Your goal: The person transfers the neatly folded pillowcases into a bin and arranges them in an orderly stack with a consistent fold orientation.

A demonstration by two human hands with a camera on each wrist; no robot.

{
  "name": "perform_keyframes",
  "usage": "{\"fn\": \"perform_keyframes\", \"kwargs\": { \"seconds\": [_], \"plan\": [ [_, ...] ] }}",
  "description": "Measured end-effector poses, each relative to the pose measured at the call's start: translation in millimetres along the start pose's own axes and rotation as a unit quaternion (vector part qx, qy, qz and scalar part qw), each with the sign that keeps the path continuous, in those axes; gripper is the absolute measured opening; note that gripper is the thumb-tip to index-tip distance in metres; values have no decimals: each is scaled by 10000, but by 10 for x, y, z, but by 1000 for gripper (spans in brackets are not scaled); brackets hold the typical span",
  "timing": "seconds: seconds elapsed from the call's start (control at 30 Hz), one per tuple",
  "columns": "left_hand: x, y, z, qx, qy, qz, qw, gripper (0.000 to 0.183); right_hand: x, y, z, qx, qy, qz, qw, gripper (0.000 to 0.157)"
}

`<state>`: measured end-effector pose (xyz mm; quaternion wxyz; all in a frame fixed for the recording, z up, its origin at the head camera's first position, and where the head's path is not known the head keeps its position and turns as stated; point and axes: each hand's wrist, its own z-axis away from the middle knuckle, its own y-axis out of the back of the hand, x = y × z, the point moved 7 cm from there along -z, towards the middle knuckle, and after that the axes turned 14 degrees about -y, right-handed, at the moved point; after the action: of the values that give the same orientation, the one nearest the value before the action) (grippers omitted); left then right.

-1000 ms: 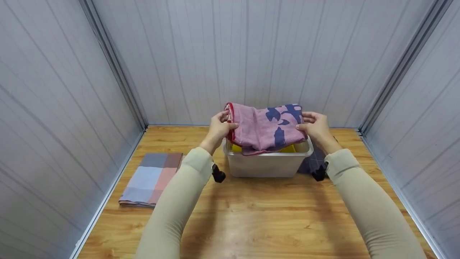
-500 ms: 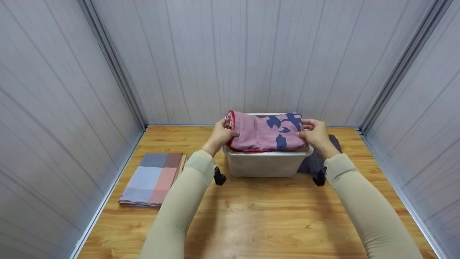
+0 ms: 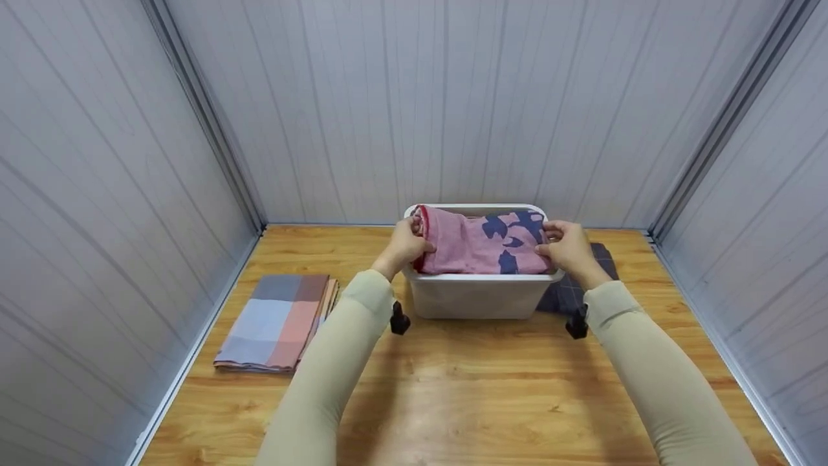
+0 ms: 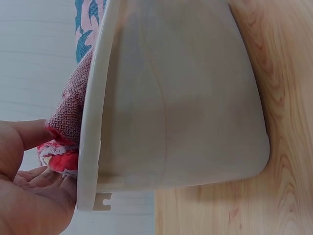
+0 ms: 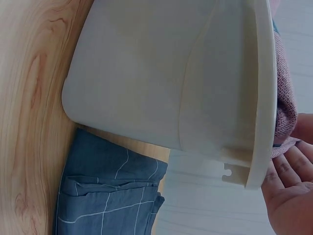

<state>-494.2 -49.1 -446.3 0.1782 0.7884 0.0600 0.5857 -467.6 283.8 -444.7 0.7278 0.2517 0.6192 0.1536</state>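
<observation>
Panels of pale, ribbed board wall in the desk at its back, left and right edges. Near the desk's back edge, a little right of its middle, stands the white bin, upright. Along the left edge lies a folded checked cloth in blue, grey and coral, with an orange-striped cloth showing at its right side. The folded pink towel, patterned with dark blue shapes, is at the bin's mouth, its front close to the near rim, a gap left towards the back rim; how far its underside reaches is hidden. A dark checked cloth lies just beside the bin, on the side towards the desk's back right corner.

The left hand pinches the towel's rolled, red-edged end, thumb on top and fingers beneath; the right hand pinches the opposite end in the same way.

The step in hand looks like settling the towel into the bin. Doing it well would mean keeping both ends level, tucking the front inside the near rim, and letting go only once the weight is borne, so the fingers don't drag the folds loose.
</observation>
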Motion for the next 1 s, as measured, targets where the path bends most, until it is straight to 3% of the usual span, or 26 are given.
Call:
{"fn": "perform_keyframes", "kwargs": {
  "seconds": [0.23,0.6,1.0],
  "plan": [
    [-1,5,6,38,-18,64,10000,69,-1,6,12,-29,-33,-27,10000,60],
    [129,69,7,246,-376,-540,9975,74,-61,102,61,-45,381,-362,9986,49],
    [134,215,51,376,-556,-241,9975,62,5,317,60,293,677,-507,9960,47]
  ]
}}
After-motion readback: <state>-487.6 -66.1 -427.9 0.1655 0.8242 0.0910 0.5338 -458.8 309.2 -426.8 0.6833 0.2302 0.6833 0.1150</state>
